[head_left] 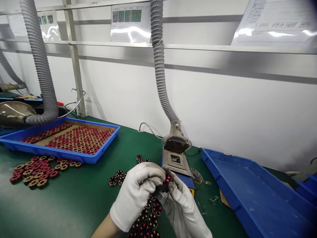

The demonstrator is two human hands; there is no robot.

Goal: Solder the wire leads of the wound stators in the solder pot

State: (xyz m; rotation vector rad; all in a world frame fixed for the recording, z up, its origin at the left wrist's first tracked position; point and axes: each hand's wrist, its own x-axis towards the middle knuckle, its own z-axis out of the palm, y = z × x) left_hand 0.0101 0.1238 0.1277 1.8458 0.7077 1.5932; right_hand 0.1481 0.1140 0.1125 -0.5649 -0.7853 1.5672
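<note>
Both of my hands wear white gloves and meet in front of the metal-topped box. Held between their fingertips is a small round part (168,178), dark with red segments, mostly covered by the gloves. My left hand (138,188) pinches at its left side with curled fingers. My right hand (182,200) grips it from the right, thumb and fingers closed around it. Below and partly behind my left hand lie several similar round parts (144,228) in black casings, with red or gold segments. A smaller group of these parts (113,180) sits to the left of the left glove.
A metal-topped box (177,162) with a square opening stands under a fume hood (175,140) on a grey hose (158,59). At right, a blue tray (262,195) lies angled. On the left, another blue tray (99,153) holds rows of red and gold rings; more rings (37,172) lie before it.
</note>
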